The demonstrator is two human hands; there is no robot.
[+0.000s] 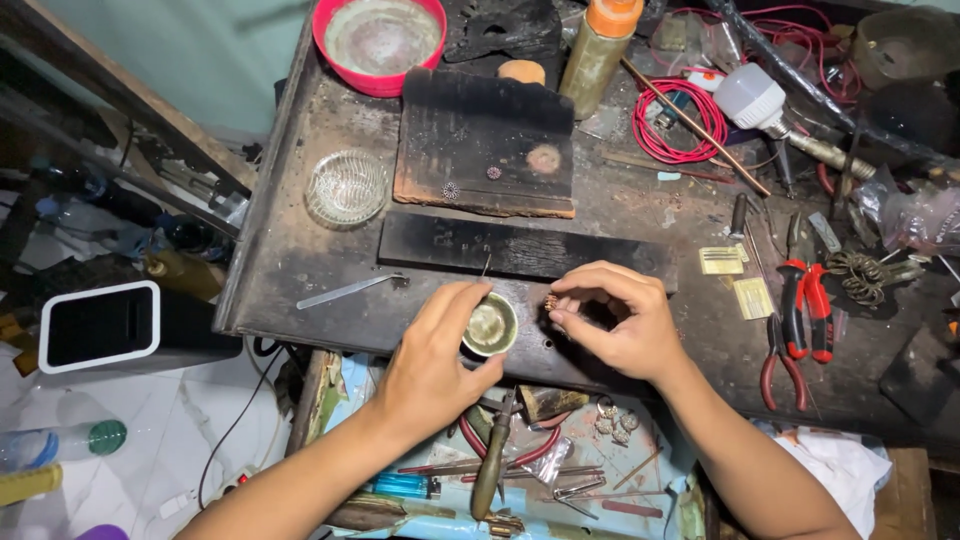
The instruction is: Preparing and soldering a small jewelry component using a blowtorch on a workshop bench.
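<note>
Nearest the lens, an open drawer (560, 500) is seen under the forearms, littered with a wooden-handled tool (491, 462), a blue lighter (405, 486) and thin rods. Just above it, at the front edge of the dark, scorched worktop (290, 250), the left hand (432, 362) is wrapped around a small round metal cup (489, 325), thumb and fingers closed on its rim, so that grip is full. Right beside the cup, the right hand (618, 318) is held with a narrow pinch, a tiny coppery ornament (551, 301) caught between thumb and fingertips, just off the cup's edge. To the left, flat tweezers (350, 290) are laid on the worktop. To the right, red-handled pliers (805, 305) are found. Further back, a long black strip (520, 248) is set crosswise, then a charred block (485, 140) carrying two small rosettes, with a glass dish (346, 187) beside it. Farthest off, a red bowl (378, 42) and an orange-capped bottle (598, 50) are seen.
</note>
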